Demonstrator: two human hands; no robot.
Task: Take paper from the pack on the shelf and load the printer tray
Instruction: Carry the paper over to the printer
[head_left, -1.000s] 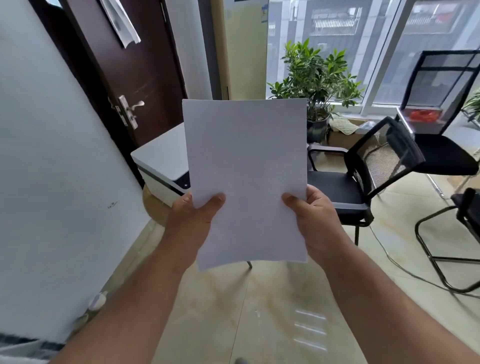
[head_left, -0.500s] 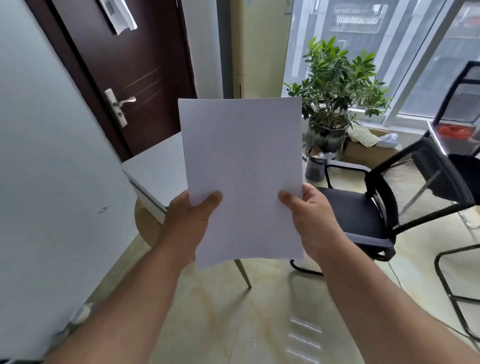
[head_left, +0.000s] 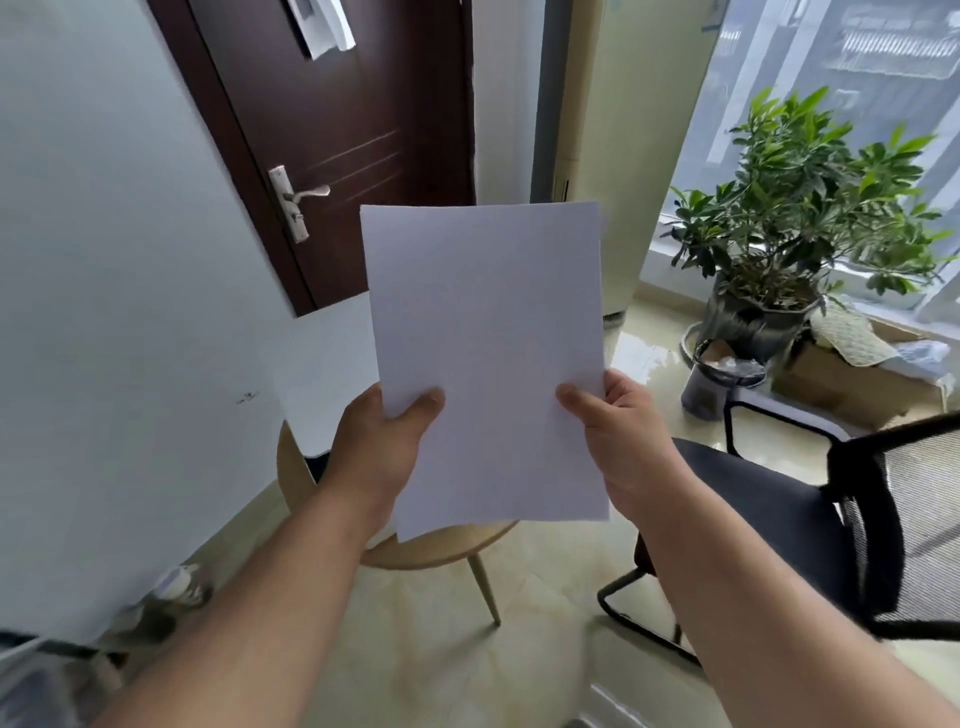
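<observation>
A thin stack of white paper (head_left: 485, 332) stands upright in front of me, held by both hands at its lower part. My left hand (head_left: 376, 449) grips the left edge with the thumb across the front. My right hand (head_left: 621, 441) grips the right edge the same way. Behind the sheets, the white printer (head_left: 332, 374) rests on a small round wooden table (head_left: 441, 551); the paper and my left hand hide most of it. No tray can be made out.
A white wall runs along the left, with a dark brown door (head_left: 343, 140) behind the printer. A black mesh chair (head_left: 810, 519) stands close on the right. A potted plant (head_left: 795, 218), a small bin (head_left: 719, 376) and a cardboard box (head_left: 857, 384) sit by the window.
The view has moved forward and left toward the printer and table, which look larger and closer. Both hands keep the same hold on the paper. The chairs have slid off to the right.
</observation>
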